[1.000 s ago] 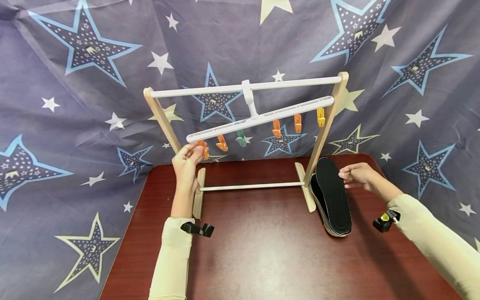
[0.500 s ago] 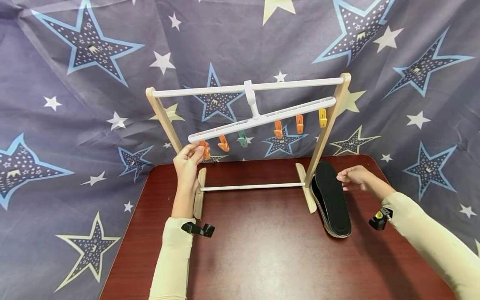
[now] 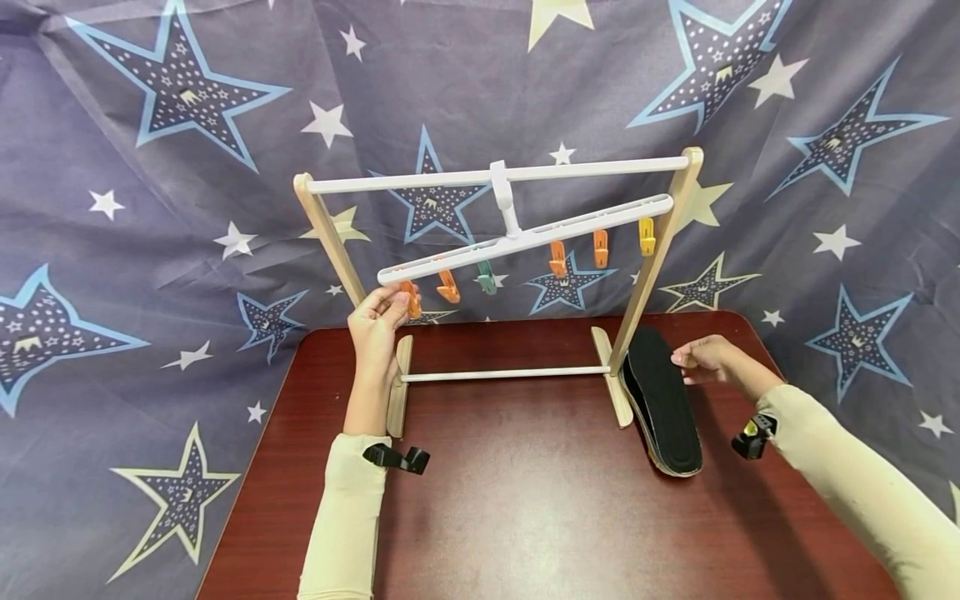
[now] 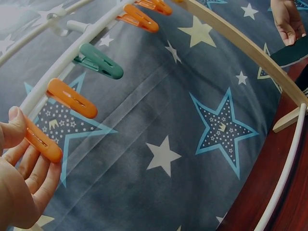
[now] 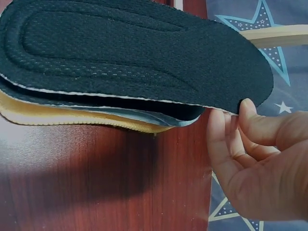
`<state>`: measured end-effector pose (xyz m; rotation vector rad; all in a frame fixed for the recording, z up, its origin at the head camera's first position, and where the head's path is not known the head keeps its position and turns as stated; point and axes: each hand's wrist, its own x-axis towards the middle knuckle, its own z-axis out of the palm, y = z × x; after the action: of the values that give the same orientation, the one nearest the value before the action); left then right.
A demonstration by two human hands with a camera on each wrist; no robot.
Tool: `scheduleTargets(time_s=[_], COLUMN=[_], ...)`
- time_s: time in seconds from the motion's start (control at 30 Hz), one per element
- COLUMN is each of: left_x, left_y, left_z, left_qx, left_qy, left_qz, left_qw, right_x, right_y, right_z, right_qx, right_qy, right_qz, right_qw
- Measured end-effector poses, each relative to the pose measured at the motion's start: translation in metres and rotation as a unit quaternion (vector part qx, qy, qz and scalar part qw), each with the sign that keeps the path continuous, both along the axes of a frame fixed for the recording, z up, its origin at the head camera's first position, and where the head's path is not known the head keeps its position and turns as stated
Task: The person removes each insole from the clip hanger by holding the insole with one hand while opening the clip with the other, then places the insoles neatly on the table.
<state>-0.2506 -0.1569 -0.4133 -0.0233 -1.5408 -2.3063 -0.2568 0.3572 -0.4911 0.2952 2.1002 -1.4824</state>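
Observation:
At the lower left end of the white clip hanger (image 3: 525,240), my left hand (image 3: 372,323) pinches an orange clip (image 4: 44,140) between thumb and fingers. The hanger tilts, its right end higher, and hooks over the rack's top bar. My right hand (image 3: 711,358) pinches the edge of a black insole (image 3: 663,392) near its far, toe end, thumb on top and fingers below. That insole lies over a stack of other insoles (image 5: 120,118), with a gap between them along the edge. Its heel end rests over the stack's near end. How many insoles lie beneath is hard to tell.
A wooden rack (image 3: 651,267) stands on the dark red table (image 3: 510,492), its right foot (image 3: 613,379) beside the insoles. More clips hang from the hanger: a green clip (image 3: 486,277), a yellow clip (image 3: 647,237) and several orange ones. A star-patterned cloth (image 3: 225,333) hangs behind.
My right hand has moved slightly left, and the toe end of the black insole has come down a little. My left hand stays on the orange clip.

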Motion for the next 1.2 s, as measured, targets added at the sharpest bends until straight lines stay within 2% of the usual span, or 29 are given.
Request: scheduleTargets(time_s=[0.2, 0.67, 0.9, 1.2], left_x=[-0.0001, -0.0004, 0.0004, 0.0011], left_y=[-0.0002, -0.0012, -0.0005, -0.0012], left_z=[-0.0020, 0.0002, -0.0005, 0.0002], left_qx=[-0.011, -0.003, -0.004, -0.002], left_qy=[-0.002, 0.005, -0.005, 0.002], left_qz=[0.003, -0.005, -0.004, -0.007], left_qw=[0.9999, 1.0000, 1.0000, 1.0000], right_x=[0.0008, -0.0014, -0.0014, -0.0039], right_y=[-0.0005, -0.0017, -0.0054, -0.0101], right_z=[-0.0004, 0.0061, 0.0030, -0.0011], right_qx=[0.012, 0.019, 0.036, 0.053], right_qy=[0.002, -0.001, 0.002, -0.004], right_qz=[0.003, 0.000, -0.003, -0.013], right_qw=[0.9999, 0.9998, 0.9994, 0.9985])
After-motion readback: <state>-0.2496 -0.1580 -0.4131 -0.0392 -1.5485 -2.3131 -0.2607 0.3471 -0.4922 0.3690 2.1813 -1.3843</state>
